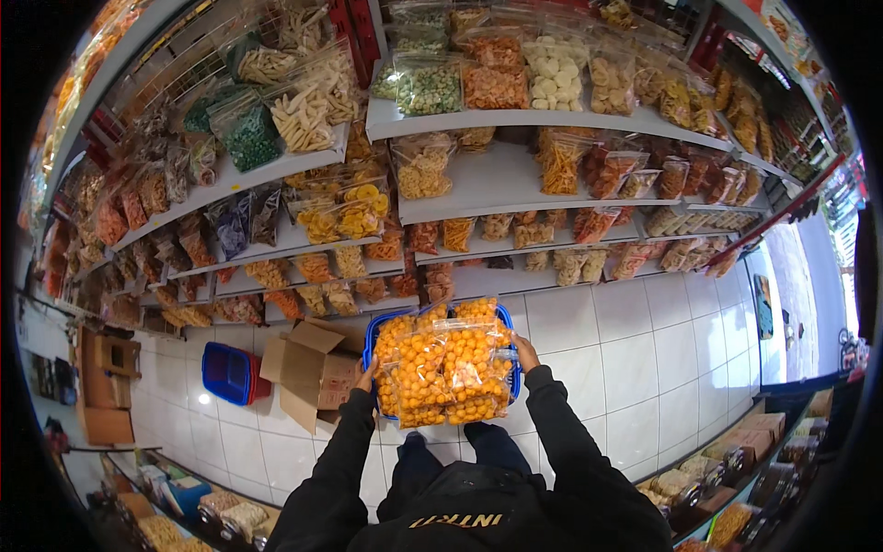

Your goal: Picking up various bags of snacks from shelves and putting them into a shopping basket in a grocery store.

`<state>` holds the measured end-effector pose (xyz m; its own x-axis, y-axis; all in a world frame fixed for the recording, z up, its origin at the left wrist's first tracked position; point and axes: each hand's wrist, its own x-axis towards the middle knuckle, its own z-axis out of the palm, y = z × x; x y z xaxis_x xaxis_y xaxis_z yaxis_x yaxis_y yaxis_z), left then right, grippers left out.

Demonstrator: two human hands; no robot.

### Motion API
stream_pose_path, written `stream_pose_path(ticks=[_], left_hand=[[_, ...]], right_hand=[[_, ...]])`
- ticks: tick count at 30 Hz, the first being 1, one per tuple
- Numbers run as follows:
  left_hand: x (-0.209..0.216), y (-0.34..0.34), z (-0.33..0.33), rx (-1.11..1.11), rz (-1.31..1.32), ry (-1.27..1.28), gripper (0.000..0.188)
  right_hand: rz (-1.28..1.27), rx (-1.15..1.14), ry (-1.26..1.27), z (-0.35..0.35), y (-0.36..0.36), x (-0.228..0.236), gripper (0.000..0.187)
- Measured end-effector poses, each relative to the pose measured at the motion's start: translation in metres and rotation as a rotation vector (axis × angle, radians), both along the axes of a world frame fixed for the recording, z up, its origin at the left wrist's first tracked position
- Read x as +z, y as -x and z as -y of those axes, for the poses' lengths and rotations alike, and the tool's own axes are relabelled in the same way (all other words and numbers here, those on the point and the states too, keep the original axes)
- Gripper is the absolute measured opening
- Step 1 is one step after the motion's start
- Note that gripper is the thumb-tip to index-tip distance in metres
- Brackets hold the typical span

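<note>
A blue plastic basket (372,337), heaped with clear bags of round orange snack balls (446,363), is held in front of me above the floor. My left hand (364,375) grips its left side, and my right hand (526,353) grips the right side. The fingers of both hands are partly hidden by the basket's rim. Bags rise above the rim and cover most of the basket's inside.
An open cardboard box (308,368) stands on the tiled floor (607,368) to the left of the basket. Farther left are stacked blue and red baskets (230,373). Ahead, shelves (552,120) hold many bagged snacks. More goods (699,474) line the shelves behind me.
</note>
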<state>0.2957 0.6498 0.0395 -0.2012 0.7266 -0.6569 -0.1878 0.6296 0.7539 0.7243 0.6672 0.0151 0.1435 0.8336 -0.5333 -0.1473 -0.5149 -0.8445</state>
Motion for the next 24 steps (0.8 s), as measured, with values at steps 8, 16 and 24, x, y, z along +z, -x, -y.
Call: stream_pose_path(ticks=[8, 16, 24], left_hand=[[0.032, -0.017, 0.009, 0.101, 0.051, 0.026, 0.099], [0.027, -0.027, 0.017, 0.125, 0.081, -0.032, 0.095], [0.009, -0.097, 0.008, 0.036, 0.038, -0.069, 0.096]], right_hand=[[-0.189, -0.045, 0.077, -0.004, 0.009, -0.006, 0.073], [-0.23, -0.061, 0.075, 0.003, 0.0, 0.018, 0.059], [-0.234, -0.184, 0.022, 0.035, -0.089, -0.009, 0.054]])
